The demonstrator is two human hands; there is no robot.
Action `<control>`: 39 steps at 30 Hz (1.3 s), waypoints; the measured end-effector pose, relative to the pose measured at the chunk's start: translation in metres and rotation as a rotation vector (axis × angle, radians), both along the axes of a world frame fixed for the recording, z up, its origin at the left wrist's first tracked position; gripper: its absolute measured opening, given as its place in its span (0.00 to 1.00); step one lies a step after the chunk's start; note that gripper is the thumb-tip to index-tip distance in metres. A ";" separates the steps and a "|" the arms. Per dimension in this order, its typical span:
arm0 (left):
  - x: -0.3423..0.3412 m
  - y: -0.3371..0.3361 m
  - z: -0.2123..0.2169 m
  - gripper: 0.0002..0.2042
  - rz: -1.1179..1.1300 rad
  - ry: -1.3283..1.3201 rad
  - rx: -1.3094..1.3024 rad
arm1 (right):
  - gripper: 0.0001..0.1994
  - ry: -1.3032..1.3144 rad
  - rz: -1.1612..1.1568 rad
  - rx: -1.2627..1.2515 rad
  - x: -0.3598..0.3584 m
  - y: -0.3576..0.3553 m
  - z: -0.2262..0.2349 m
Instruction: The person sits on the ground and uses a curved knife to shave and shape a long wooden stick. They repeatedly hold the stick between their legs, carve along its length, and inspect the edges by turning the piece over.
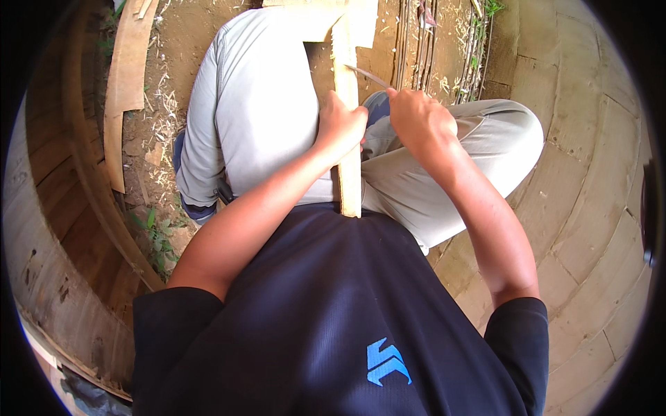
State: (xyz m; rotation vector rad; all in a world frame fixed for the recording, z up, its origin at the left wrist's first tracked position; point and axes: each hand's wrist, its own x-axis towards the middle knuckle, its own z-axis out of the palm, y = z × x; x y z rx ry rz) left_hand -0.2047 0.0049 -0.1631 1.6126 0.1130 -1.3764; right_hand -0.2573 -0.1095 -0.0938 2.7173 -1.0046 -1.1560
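Observation:
A pale wooden strip (pixel 351 182) runs from my belly away between my legs, its near end against my dark shirt. My left hand (pixel 340 123) is closed around the strip about halfway along. In my right hand (pixel 421 121) is a knife (pixel 369 75), its handle hidden by the fingers. The blade points to the far left, and its tip meets the right edge of the strip beyond my left hand. At the far end, the strip overlaps a light wooden board (pixel 365 29). The strip's far edge looks rough.
Wood shavings (pixel 164 118) are scattered over the brown dirt at left, beside a long thin plank (pixel 130 73). Dark narrow slats (pixel 415 52) lie at the far right of the board. Wooden flooring (pixel 583 173) spans the right; a curved-looking wooden structure (pixel 66 249) stands left.

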 end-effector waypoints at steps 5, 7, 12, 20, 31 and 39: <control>0.002 0.000 -0.002 0.16 -0.021 -0.033 -0.004 | 0.27 0.003 -0.073 -0.091 0.005 0.018 -0.003; 0.000 -0.001 -0.008 0.17 -0.019 -0.064 -0.017 | 0.27 0.026 -0.118 -0.103 0.005 0.019 -0.008; -0.004 -0.002 -0.019 0.18 -0.026 -0.125 -0.017 | 0.27 0.030 -0.216 -0.128 0.006 0.026 -0.022; 0.002 -0.006 -0.017 0.18 0.002 -0.161 -0.017 | 0.26 -0.057 -0.140 -0.086 0.010 0.020 -0.021; 0.003 -0.007 0.015 0.17 -0.035 -0.114 -0.133 | 0.22 -0.185 -0.005 -0.014 -0.006 0.000 0.028; 0.036 -0.010 0.026 0.19 0.064 -0.066 -0.124 | 0.23 -0.361 -0.206 -0.004 -0.013 -0.003 0.111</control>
